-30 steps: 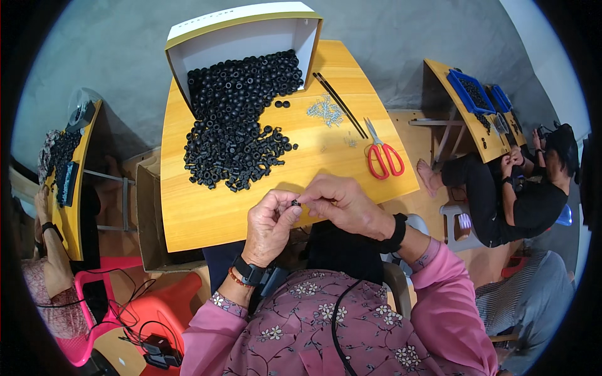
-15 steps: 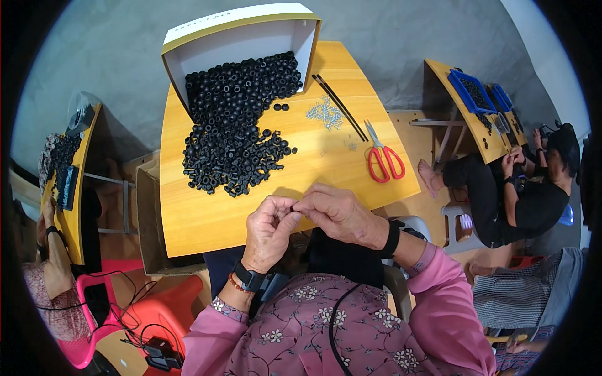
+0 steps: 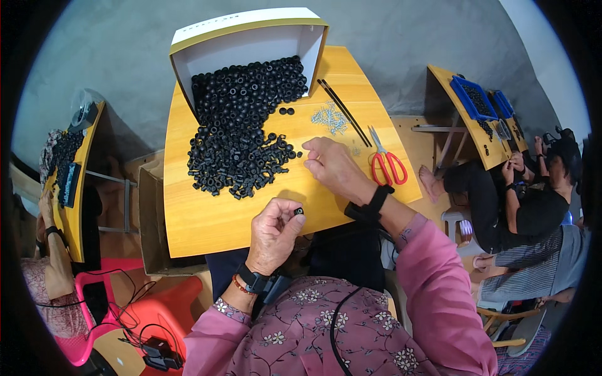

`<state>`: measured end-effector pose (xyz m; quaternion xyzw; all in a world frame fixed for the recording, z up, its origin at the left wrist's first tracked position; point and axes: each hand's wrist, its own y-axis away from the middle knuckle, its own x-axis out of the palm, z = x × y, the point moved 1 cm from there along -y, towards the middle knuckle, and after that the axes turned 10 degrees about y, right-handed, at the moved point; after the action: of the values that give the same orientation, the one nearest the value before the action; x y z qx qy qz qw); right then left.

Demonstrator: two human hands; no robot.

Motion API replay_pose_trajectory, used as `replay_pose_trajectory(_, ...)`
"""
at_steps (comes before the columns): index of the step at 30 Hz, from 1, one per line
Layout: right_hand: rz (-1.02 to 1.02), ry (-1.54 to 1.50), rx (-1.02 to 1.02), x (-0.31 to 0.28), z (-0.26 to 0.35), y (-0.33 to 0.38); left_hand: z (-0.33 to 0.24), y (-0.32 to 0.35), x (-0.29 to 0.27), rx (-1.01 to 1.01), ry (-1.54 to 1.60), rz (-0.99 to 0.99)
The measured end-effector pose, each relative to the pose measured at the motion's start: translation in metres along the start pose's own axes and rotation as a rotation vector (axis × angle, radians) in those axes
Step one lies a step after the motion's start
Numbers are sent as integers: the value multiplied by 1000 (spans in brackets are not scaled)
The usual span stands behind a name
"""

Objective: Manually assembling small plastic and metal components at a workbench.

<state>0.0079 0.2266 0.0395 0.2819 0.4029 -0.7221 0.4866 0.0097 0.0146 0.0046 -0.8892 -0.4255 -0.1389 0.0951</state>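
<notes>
My left hand is closed, pinching a small black plastic cap between thumb and fingertips above the table's near edge. A pale spot shows in the cap's middle. My right hand is farther out over the table, its thumb and forefinger apart with nothing visible between them. Just left of its fingertips lies the edge of a heap of small black plastic parts, some round and hollow, some narrower. Beyond the right hand is a scatter of small silvery screws.
A white box lies on its side at the back, spilling the black parts. Red-handled scissors and two thin black sticks are on the right of the yellow table. Other people work at tables on both sides.
My right hand has parted from the left and moved forward toward the heap and screws. The left hand keeps its pinch, and the black cap now shows plainly.
</notes>
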Motion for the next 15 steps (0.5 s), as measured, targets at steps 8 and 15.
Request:
replay_pose_trajectory(8, 46, 43, -66, 7, 0, -12, 2, -1, -1, 7, 35, 37)
replay_pose_trajectory(15, 207, -297, 200, -21, 41, 48, 4, -1, 2, -8, 75, -14)
